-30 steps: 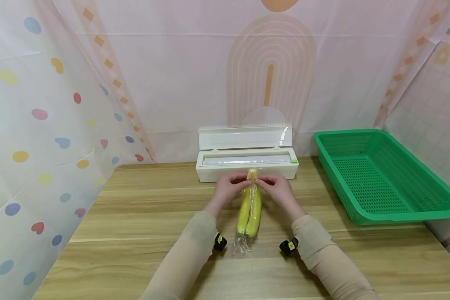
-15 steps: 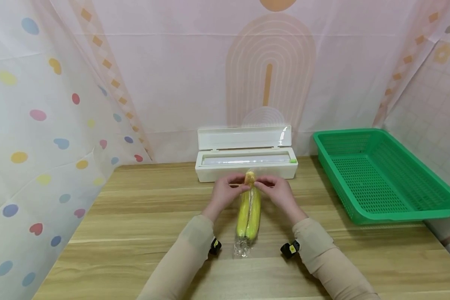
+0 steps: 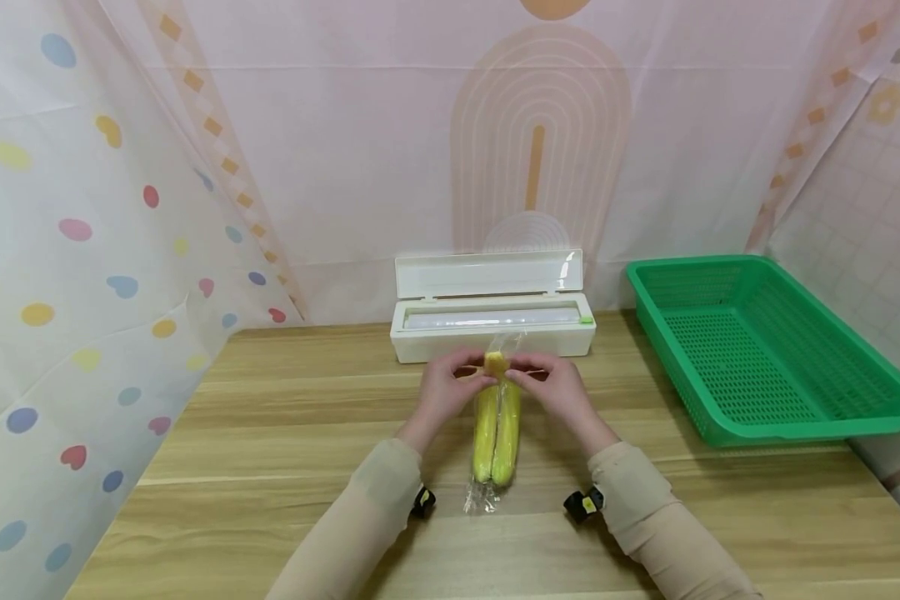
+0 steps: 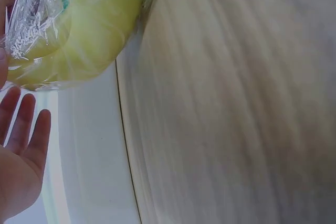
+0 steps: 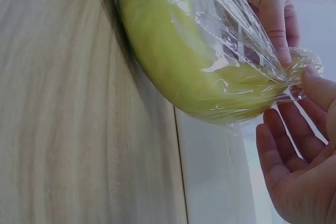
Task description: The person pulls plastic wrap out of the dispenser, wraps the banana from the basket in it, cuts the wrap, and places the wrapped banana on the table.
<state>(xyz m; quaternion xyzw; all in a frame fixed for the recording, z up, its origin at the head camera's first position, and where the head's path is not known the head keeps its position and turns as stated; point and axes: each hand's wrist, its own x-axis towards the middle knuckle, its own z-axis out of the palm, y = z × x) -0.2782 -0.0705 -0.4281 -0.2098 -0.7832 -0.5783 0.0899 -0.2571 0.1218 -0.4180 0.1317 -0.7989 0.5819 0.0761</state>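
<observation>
Two yellow bananas (image 3: 485, 437), wrapped in clear cling film (image 3: 482, 500), lie lengthwise in front of me with their joined stem end pointing away. My left hand (image 3: 444, 390) pinches the film at the left of the stem end. On the right side, my right hand (image 3: 560, 390) pinches it too. The right wrist view shows the film bunched and twisted at the stem (image 5: 294, 74) between thumb and fingertips. Lower fingers of the left hand (image 4: 23, 156) are spread below the bananas (image 4: 97, 30). A loose film flap stands up beyond the stem.
Just behind the hands stands a white cling film dispenser (image 3: 495, 342) with its lid raised, a film roll inside and a green slider at the right. A green plastic basket (image 3: 720, 436) stands at the right. Patterned curtains (image 3: 345, 167) hang behind the wooden table (image 3: 307, 417).
The stem end has come slightly toward me and left, with both hands following. More of the film flap now shows above the stem. The dispenser and basket stay put.
</observation>
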